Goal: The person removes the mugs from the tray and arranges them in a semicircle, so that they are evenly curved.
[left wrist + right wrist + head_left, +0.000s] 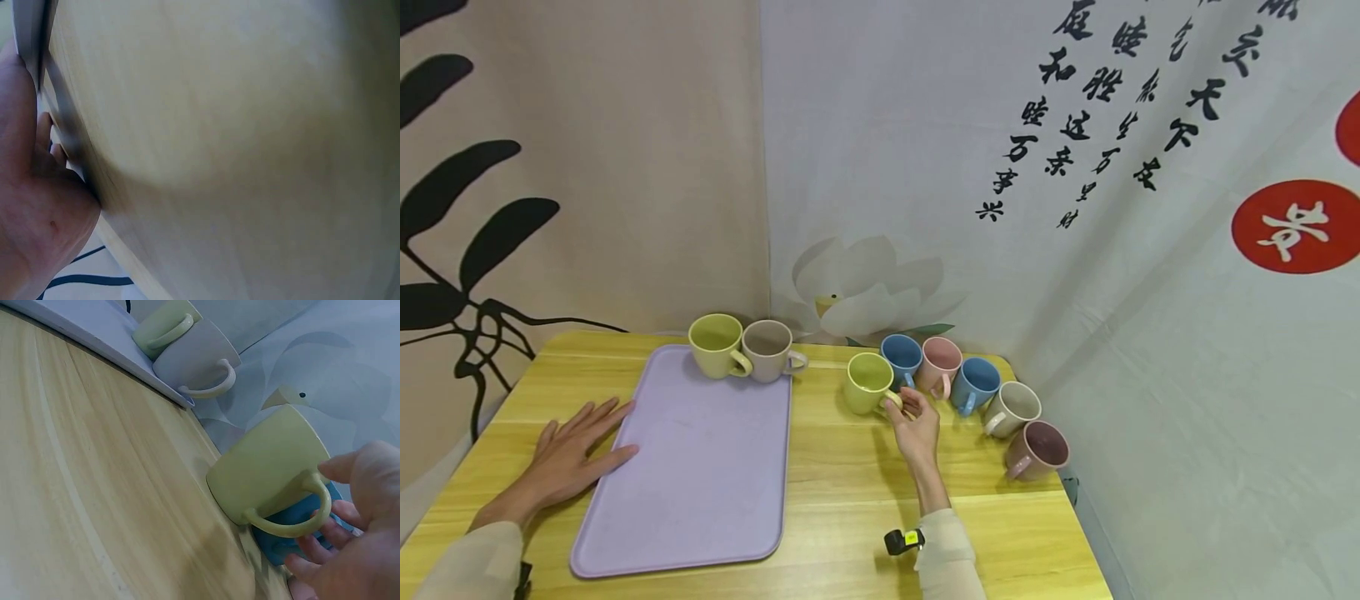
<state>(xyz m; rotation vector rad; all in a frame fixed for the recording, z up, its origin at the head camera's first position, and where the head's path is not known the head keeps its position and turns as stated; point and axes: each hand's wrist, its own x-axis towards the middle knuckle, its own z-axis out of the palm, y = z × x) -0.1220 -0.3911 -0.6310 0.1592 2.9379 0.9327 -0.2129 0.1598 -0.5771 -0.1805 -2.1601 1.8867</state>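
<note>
My right hand [915,429] is at the handle of a yellow-green mug [866,385], which is upright. In the right wrist view, the thumb lies at the top of the handle and the fingers curl behind its loop, pinching it. My left hand [576,454] lies spread, fingertips on the left edge of a lilac tray [700,483]. On that tray's far end stand another yellow-green mug [711,346] and a grey mug [766,354], side by side. Close behind the gripped mug is a blue mug [901,354].
Right of the blue mug, a pink mug [940,364], another blue mug [976,383], a beige mug [1012,407] and a mauve mug [1037,450] line the right edge of the wooden table [842,533]. A printed curtain [887,167] hangs behind.
</note>
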